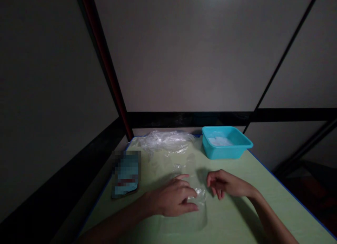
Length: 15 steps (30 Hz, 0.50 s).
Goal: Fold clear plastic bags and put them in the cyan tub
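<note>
A clear plastic bag (184,221) lies flat on the table in front of me, crinkled near its middle. My left hand (176,196) rests palm down over this bag, fingers stretched and apart, with the index finger and thumb by the crinkled part. To the right of the bag is my right hand (223,182), its fingers loosely bent and apart, holding nothing that I can see. Part of the bag is hidden beneath my left hand.
A pile of clear plastic bags (168,140) lies along the table's back edge. At the back right stands a turquoise basin (225,152) with white items inside. A blurred-out phone-like object (127,177) lies on the left of the pale green table (244,216). Walls rise behind and left.
</note>
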Each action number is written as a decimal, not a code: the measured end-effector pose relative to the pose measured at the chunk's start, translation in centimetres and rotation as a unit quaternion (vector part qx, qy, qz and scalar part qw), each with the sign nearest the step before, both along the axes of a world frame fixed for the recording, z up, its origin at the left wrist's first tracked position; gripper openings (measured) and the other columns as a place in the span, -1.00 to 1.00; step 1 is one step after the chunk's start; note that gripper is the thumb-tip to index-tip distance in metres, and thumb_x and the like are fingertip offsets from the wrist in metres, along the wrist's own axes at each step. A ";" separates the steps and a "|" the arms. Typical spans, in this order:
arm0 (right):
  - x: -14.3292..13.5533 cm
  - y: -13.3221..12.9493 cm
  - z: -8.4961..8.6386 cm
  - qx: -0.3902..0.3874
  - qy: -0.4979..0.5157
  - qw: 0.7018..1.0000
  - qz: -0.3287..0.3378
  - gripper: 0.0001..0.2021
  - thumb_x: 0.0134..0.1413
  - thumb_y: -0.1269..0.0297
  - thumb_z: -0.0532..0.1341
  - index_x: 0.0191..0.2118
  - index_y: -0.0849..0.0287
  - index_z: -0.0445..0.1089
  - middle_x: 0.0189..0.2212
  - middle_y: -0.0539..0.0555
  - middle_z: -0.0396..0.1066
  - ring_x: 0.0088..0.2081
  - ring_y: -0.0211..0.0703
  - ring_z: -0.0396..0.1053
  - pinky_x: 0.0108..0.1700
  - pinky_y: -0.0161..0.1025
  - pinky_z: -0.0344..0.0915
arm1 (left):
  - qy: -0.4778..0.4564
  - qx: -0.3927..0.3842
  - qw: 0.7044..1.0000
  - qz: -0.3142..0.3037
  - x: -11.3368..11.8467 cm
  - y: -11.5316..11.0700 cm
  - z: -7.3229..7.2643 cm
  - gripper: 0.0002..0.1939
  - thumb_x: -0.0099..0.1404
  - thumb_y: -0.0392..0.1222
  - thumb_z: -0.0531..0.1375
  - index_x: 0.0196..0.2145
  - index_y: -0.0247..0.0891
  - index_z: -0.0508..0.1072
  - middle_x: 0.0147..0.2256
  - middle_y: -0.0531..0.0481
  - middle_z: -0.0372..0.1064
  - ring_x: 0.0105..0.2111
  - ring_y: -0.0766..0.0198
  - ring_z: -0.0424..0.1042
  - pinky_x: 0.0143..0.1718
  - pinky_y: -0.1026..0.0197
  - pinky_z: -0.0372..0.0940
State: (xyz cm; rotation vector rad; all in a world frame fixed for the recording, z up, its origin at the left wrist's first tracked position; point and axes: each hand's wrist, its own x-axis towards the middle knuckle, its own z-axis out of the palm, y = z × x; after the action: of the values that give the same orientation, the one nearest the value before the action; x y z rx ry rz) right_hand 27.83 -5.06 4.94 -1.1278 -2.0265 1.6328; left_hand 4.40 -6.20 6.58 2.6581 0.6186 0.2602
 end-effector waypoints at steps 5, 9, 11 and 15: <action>-1.9 1.1 -1.1 0.088 0.154 0.976 -0.124 -0.87 0.04 0.26 0.07 -0.34 0.23 0.23 -0.45 0.04 0.34 -0.42 -0.24 0.34 -0.40 -0.29 0.28 | -0.042 0.012 0.999 0.020 1.1 -0.7 -0.9 -0.79 0.25 -0.27 0.00 -0.19 -0.26 0.35 -0.23 -0.01 0.38 -0.15 0.30 0.31 -0.03 0.26 0.12; -3.3 1.5 -2.4 0.183 0.152 0.960 -0.147 -0.80 0.11 0.25 0.00 -0.21 0.20 0.27 -0.25 0.13 0.37 -0.19 -0.14 0.33 -0.15 -0.16 0.26 | -0.020 0.019 0.999 -0.040 1.7 -1.3 -2.4 -0.53 0.23 -0.19 0.03 0.07 -0.41 0.10 0.13 -0.18 0.00 0.12 0.21 -0.02 0.11 0.25 -0.05; -3.8 1.8 -2.8 0.275 0.079 0.954 -0.094 -0.72 0.15 0.28 -0.07 -0.08 0.19 0.25 -0.09 0.16 0.31 -0.04 -0.12 0.24 0.00 -0.10 0.15 | 0.006 0.020 0.998 -0.062 1.7 -1.2 -3.0 -0.44 0.25 -0.10 0.01 0.12 -0.48 0.01 0.16 -0.24 -0.11 0.16 0.18 -0.14 0.15 0.23 -0.13; -4.2 2.7 -3.5 0.395 -0.104 0.912 0.025 -0.58 0.17 0.28 -0.10 0.15 0.21 0.00 0.14 0.16 0.00 0.16 -0.12 -0.08 0.15 -0.07 -0.11 | 0.042 0.009 0.995 -0.092 1.5 -1.0 -3.2 -0.37 0.26 0.01 -0.06 0.15 -0.47 -0.07 0.18 -0.24 -0.21 0.18 0.15 -0.22 0.16 0.16 -0.18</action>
State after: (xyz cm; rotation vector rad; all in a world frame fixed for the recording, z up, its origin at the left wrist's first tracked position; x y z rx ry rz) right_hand 23.59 -2.31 1.43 -0.9486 -2.4923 0.5646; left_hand 5.87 -7.18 3.36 2.7327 0.3937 0.1014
